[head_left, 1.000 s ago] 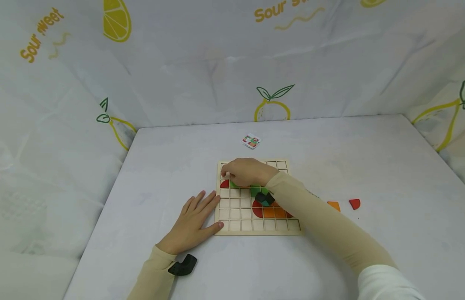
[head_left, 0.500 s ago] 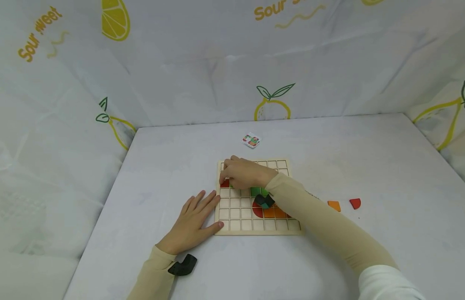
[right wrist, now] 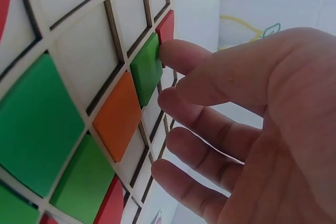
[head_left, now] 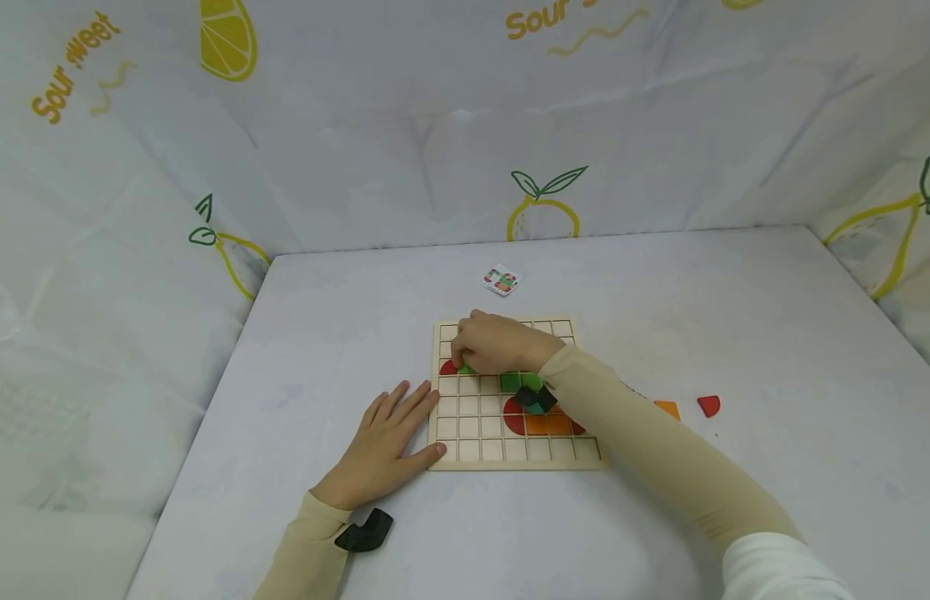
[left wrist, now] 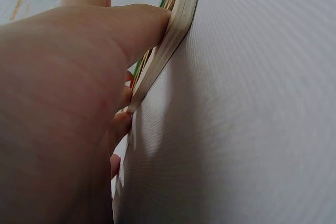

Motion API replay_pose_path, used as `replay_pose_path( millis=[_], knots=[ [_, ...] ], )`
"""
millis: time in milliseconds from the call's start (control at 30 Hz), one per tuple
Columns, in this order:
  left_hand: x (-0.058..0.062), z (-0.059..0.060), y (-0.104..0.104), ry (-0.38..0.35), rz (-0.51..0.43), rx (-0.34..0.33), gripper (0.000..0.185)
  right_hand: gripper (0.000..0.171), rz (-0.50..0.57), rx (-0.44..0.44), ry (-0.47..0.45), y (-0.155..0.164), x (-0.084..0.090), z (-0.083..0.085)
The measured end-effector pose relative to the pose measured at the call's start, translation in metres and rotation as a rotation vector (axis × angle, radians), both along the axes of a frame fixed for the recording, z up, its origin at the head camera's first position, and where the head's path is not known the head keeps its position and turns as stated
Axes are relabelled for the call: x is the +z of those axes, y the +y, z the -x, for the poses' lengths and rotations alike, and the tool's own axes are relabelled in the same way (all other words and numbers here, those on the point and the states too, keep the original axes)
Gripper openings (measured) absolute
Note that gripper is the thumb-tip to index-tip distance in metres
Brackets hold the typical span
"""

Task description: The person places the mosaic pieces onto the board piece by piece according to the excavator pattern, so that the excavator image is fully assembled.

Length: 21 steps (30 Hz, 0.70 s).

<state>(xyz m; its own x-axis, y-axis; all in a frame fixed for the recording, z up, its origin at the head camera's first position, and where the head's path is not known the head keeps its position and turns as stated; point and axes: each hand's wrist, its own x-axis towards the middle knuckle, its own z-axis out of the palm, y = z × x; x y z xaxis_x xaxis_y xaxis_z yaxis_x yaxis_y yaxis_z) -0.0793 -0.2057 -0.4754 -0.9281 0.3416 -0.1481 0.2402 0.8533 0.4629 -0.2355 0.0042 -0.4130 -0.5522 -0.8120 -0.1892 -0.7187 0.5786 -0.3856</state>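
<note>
My left hand lies flat with spread fingers against the left edge of a wooden grid board; its thumb rests on the board's rim in the left wrist view. Over the board's upper left is my right hand, fingers loosely bent, nothing visible held. In the right wrist view a fingertip touches or nearly touches the board by a red piece and a green square tile. An orange tile sits nearer the camera. The right hand and forearm hide part of the grid in the head view.
Right of the board lie a loose orange piece and a red rounded piece. A small patterned card lies beyond the board. More red, green and orange pieces fill cells at the board's right side.
My right hand's fingers came down onto the red piece at the board's left, then shifted slightly right, leaving that piece more visible. The left hand has stayed in place.
</note>
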Motion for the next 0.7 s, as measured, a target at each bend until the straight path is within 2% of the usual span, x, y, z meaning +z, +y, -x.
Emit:
replay_pose_path(
  millis=[233,467,700],
  knots=[
    [0.001,0.0,0.0,-0.001,-0.004,0.002,0.078,0.029,-0.04,-0.006,-0.002,0.003,-0.001,0.002],
    [0.002,-0.001,0.0,-0.013,-0.008,0.005,0.079,0.027,-0.003,-0.026,-0.017,0.013,0.004,0.003],
    [0.001,-0.001,0.001,-0.024,0.0,0.007,0.079,0.024,0.096,-0.097,-0.161,0.038,0.016,0.0]
  ],
)
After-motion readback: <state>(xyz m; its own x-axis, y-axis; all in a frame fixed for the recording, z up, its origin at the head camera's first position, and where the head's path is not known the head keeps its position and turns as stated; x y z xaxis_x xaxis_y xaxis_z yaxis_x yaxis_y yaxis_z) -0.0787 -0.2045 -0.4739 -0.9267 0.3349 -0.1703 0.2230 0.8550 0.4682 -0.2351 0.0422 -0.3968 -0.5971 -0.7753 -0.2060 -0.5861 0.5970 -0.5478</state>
